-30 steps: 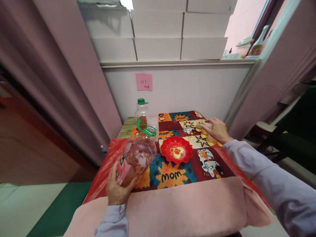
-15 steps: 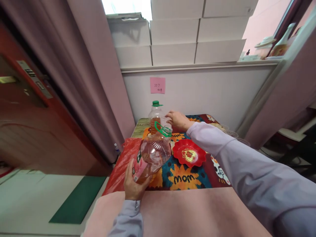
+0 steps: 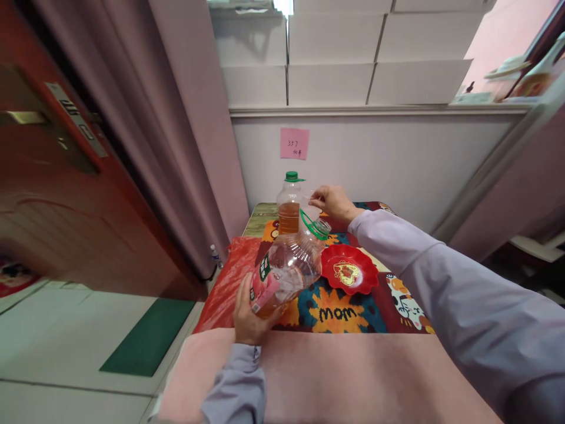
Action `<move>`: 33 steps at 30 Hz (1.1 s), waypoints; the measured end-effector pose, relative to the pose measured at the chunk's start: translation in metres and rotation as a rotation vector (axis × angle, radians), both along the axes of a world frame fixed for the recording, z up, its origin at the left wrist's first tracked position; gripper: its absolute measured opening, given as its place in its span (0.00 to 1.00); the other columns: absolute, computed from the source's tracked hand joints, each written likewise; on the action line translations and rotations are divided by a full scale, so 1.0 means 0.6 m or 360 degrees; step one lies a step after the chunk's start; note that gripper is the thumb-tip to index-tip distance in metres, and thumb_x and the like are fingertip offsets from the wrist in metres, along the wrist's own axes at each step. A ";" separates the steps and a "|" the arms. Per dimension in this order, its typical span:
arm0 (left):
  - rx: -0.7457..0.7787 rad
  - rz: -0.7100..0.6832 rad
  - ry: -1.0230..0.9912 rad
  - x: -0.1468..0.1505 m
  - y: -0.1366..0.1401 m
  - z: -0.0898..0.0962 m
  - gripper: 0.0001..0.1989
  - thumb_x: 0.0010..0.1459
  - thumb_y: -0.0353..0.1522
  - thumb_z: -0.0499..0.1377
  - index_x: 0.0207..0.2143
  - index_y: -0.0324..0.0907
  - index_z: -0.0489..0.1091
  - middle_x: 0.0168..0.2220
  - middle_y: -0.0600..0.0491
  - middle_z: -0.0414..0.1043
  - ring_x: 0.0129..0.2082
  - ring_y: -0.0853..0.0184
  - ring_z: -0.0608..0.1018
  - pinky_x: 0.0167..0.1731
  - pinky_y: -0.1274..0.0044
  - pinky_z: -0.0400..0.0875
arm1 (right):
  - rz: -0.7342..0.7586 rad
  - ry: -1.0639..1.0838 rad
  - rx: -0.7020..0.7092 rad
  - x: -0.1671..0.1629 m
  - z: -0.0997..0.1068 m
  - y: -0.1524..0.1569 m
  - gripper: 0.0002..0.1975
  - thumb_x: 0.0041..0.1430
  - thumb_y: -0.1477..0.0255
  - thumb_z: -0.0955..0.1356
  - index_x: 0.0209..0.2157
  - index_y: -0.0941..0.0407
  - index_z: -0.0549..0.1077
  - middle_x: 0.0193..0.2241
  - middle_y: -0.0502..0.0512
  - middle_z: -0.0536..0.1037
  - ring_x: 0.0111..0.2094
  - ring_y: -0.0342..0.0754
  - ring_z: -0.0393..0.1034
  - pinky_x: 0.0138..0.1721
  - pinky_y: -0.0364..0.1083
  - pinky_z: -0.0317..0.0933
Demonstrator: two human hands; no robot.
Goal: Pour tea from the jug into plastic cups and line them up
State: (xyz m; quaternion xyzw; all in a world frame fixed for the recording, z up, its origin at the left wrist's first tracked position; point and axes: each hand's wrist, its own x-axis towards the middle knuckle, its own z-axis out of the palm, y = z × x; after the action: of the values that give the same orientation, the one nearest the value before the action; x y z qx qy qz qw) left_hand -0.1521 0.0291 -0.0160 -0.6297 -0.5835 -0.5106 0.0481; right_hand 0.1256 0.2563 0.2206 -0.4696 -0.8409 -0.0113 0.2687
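My left hand (image 3: 256,315) is wrapped round the lower part of a large clear plastic bottle (image 3: 293,262) with a pink label. The bottle tilts to the right, its mouth uncapped and a green carry ring at its neck; some amber liquid lies low inside. My right hand (image 3: 329,200) pinches what looks like a clear plastic cup (image 3: 311,211) just beyond the bottle's mouth, partly hidden by the neck. Behind it stands a second bottle (image 3: 289,215), upright, green-capped, with amber liquid. A red scalloped dish (image 3: 349,270) lies below my right forearm.
The table has a patterned mat (image 3: 339,315), a pink cloth (image 3: 335,371) along the front and red plastic sheeting (image 3: 227,280) at the left. A wall with a pink note (image 3: 295,143) rises behind. A red-brown door (image 3: 88,206) stands at the left.
My left hand has tipped the bottle further right, its mouth moving closer to the clear cup. My right hand keeps its pinch. The whole view has shifted slightly.
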 end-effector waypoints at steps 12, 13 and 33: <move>0.0006 0.0045 -0.0118 0.030 -0.003 0.033 0.52 0.52 0.53 0.73 0.72 0.41 0.62 0.68 0.35 0.70 0.67 0.43 0.74 0.67 0.54 0.69 | -0.0096 0.0224 0.0139 0.165 -0.117 -0.158 0.07 0.69 0.71 0.70 0.36 0.54 0.80 0.39 0.57 0.83 0.37 0.50 0.77 0.39 0.46 0.65; 0.0006 0.0050 -0.0108 0.030 -0.004 0.034 0.52 0.53 0.54 0.73 0.72 0.40 0.62 0.68 0.35 0.70 0.67 0.43 0.74 0.67 0.54 0.68 | -0.0130 0.0155 -0.0005 0.171 -0.156 -0.173 0.07 0.70 0.71 0.69 0.38 0.53 0.81 0.40 0.57 0.84 0.37 0.50 0.78 0.38 0.46 0.65; -0.0032 0.0097 -0.0009 0.039 -0.009 0.051 0.52 0.53 0.54 0.72 0.72 0.39 0.62 0.68 0.34 0.70 0.68 0.43 0.73 0.69 0.54 0.66 | -0.0135 0.1404 -0.0405 0.135 -0.240 -0.253 0.27 0.64 0.51 0.74 0.58 0.50 0.77 0.56 0.64 0.81 0.53 0.62 0.79 0.58 0.62 0.73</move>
State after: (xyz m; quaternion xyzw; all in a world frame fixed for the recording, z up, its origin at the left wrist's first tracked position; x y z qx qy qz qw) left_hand -0.1286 0.0235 0.0149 -0.6106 -0.6077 -0.5048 0.0557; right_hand 0.2066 0.1044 0.0767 -0.4927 -0.6211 0.2819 0.5404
